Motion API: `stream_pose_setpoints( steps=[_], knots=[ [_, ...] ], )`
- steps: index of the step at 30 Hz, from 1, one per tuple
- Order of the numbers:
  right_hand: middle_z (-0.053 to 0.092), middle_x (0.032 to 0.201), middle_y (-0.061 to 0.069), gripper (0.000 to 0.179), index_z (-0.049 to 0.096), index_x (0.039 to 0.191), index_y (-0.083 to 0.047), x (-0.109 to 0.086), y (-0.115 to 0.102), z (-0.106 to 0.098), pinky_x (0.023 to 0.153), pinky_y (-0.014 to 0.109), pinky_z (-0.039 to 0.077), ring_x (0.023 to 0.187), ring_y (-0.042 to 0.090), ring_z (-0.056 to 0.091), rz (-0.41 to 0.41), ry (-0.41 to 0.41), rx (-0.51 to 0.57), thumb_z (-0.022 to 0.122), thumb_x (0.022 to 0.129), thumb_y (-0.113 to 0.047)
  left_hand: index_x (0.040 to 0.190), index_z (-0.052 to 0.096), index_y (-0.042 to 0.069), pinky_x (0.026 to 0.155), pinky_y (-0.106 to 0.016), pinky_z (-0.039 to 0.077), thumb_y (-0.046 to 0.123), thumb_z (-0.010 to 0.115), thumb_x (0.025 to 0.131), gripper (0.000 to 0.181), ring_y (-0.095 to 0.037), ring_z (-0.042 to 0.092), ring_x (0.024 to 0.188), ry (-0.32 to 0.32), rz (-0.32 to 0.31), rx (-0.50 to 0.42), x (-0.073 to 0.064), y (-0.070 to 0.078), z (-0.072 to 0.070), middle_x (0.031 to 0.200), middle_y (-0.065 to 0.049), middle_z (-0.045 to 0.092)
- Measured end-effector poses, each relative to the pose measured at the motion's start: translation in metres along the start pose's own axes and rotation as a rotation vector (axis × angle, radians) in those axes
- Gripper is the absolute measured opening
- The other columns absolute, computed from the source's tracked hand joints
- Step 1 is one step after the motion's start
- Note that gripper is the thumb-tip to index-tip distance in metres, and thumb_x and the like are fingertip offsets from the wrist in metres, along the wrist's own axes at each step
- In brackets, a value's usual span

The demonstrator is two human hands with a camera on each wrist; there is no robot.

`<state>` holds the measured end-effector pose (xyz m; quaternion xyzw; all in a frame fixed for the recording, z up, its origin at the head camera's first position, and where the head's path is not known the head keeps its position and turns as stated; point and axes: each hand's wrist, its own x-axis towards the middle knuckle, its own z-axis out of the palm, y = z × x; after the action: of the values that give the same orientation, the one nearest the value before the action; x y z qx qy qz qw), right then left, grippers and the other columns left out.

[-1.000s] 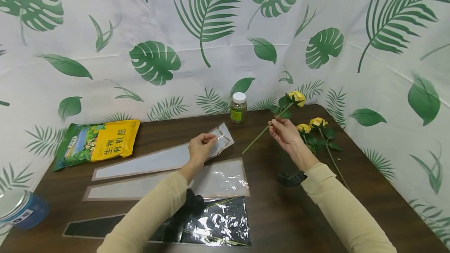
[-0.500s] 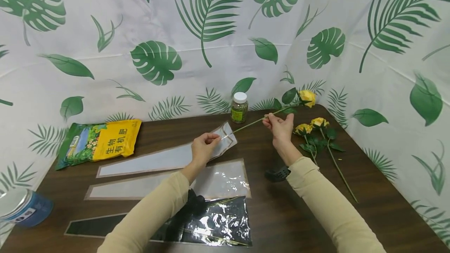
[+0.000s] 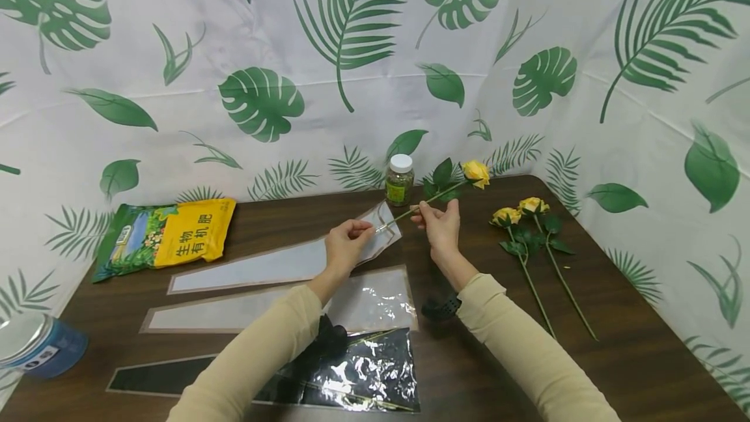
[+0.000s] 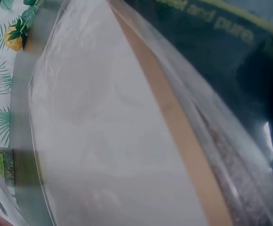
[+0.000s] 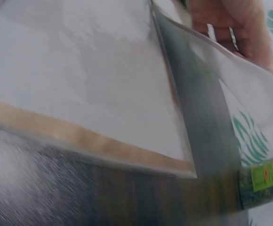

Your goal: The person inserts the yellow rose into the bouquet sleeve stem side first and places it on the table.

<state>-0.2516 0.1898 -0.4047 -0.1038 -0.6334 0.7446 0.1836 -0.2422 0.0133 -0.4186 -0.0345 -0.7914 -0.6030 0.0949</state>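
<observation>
My left hand (image 3: 346,246) pinches the wide end of a white flower sleeve (image 3: 252,269) with a brown border, lifting that end off the table. My right hand (image 3: 439,230) pinches the stem of a yellow rose (image 3: 476,174). The bloom points up and right; the stem slants down left to the sleeve's mouth near my left fingertips. Whether the stem's tip is inside or over the sleeve, I cannot tell. The right wrist view shows part of my left hand (image 5: 242,37) behind the raised sleeve (image 5: 230,61).
Another white sleeve (image 3: 369,298) and a black one (image 3: 375,370) lie nearer me. Two yellow roses (image 3: 533,205) lie at the right. A white-capped jar (image 3: 400,181) stands at the back. A yellow-green bag (image 3: 187,233) and a blue can (image 3: 49,347) are leftward.
My right hand has brought the rose left and down, its stem now at the sleeve's mouth. My left hand has shifted slightly right with the sleeve.
</observation>
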Motion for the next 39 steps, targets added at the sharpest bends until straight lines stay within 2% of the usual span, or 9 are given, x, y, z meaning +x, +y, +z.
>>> stream_pose_setpoints(
  steps=[2, 7, 14, 20, 23, 27, 30, 33, 39],
  knots=[
    [0.068, 0.07, -0.005, 0.025, 0.037, 0.107, -0.003, -0.002, 0.002, 0.002, 0.055, 0.024, 0.048, 0.056, 0.005, 0.063, 0.015, 0.01, -0.043, 0.057, 0.093, -0.008, 0.089, 0.072, 0.002, 0.06, -0.015, 0.043, 0.011, 0.073, 0.081, 0.013, -0.002, 0.054, 0.063, -0.001, -0.002, -0.004, 0.0, 0.001, 0.001, 0.08, -0.012, 0.071],
    [0.066, 0.075, 0.003, 0.019, 0.042, 0.099, -0.004, -0.007, 0.008, 0.006, 0.055, 0.024, 0.046, 0.06, 0.007, 0.06, 0.027, 0.011, -0.096, 0.059, 0.092, -0.008, 0.088, 0.072, 0.002, 0.06, -0.015, 0.043, 0.012, 0.073, 0.081, 0.012, -0.003, 0.055, 0.064, 0.003, 0.005, -0.011, 0.0, 0.002, 0.002, 0.08, -0.012, 0.071],
    [0.055, 0.061, -0.01, 0.017, 0.048, 0.096, -0.002, -0.012, 0.015, 0.011, 0.054, 0.019, 0.037, 0.058, 0.005, 0.048, -0.016, 0.015, -0.145, 0.062, 0.088, -0.006, 0.088, 0.072, 0.003, 0.061, -0.016, 0.043, 0.013, 0.073, 0.081, 0.013, -0.004, 0.055, 0.065, 0.001, 0.024, -0.007, 0.001, 0.002, 0.004, 0.08, -0.011, 0.07],
    [0.053, 0.059, -0.011, 0.012, 0.054, 0.086, -0.002, -0.016, 0.019, 0.013, 0.058, 0.02, 0.033, 0.06, 0.004, 0.043, -0.035, -0.011, -0.202, 0.065, 0.087, -0.007, 0.088, 0.072, 0.003, 0.06, -0.017, 0.043, 0.013, 0.073, 0.081, 0.013, -0.005, 0.055, 0.065, 0.003, 0.025, -0.009, 0.001, 0.004, 0.007, 0.08, -0.011, 0.07],
    [0.047, 0.058, -0.01, 0.016, 0.056, 0.08, 0.0, -0.017, 0.02, 0.013, 0.054, 0.02, 0.032, 0.057, 0.005, 0.04, -0.027, -0.012, -0.224, 0.064, 0.089, -0.011, 0.089, 0.072, 0.003, 0.061, -0.017, 0.043, 0.013, 0.073, 0.081, 0.013, -0.005, 0.056, 0.066, 0.006, 0.03, -0.002, 0.001, 0.005, 0.007, 0.08, -0.011, 0.071],
    [0.052, 0.058, -0.004, 0.032, 0.059, 0.077, 0.009, -0.016, 0.022, 0.011, 0.052, 0.02, 0.036, 0.055, 0.006, 0.043, 0.009, 0.011, -0.197, 0.06, 0.092, -0.018, 0.088, 0.072, 0.004, 0.061, -0.017, 0.044, 0.014, 0.073, 0.081, 0.012, -0.006, 0.057, 0.066, 0.009, 0.032, 0.01, -0.001, 0.005, 0.007, 0.079, -0.01, 0.071],
    [0.063, 0.065, 0.003, 0.035, 0.061, 0.083, 0.013, -0.015, 0.021, 0.01, 0.057, 0.02, 0.045, 0.059, 0.007, 0.055, 0.029, 0.016, -0.133, 0.056, 0.095, -0.02, 0.088, 0.072, 0.004, 0.06, -0.017, 0.044, 0.013, 0.073, 0.081, 0.012, -0.006, 0.056, 0.065, 0.009, 0.022, 0.008, -0.001, 0.005, 0.006, 0.079, -0.01, 0.07],
    [0.067, 0.071, 0.009, 0.028, 0.059, 0.088, 0.01, -0.015, 0.02, 0.01, 0.063, 0.023, 0.051, 0.065, 0.011, 0.063, 0.011, 0.005, -0.056, 0.053, 0.096, -0.016, 0.088, 0.072, 0.004, 0.06, -0.017, 0.042, 0.013, 0.073, 0.081, 0.011, -0.004, 0.054, 0.065, 0.009, 0.006, -0.009, -0.001, 0.004, 0.006, 0.078, -0.01, 0.07],
    [0.065, 0.07, 0.006, 0.012, 0.051, 0.086, -0.004, -0.013, 0.015, 0.01, 0.067, 0.03, 0.054, 0.066, 0.014, 0.066, -0.039, -0.005, 0.043, 0.052, 0.096, -0.009, 0.088, 0.072, 0.003, 0.06, -0.016, 0.042, 0.011, 0.073, 0.081, 0.011, -0.001, 0.053, 0.064, 0.015, -0.007, -0.023, 0.0, 0.004, 0.006, 0.079, -0.011, 0.07]
  ],
)
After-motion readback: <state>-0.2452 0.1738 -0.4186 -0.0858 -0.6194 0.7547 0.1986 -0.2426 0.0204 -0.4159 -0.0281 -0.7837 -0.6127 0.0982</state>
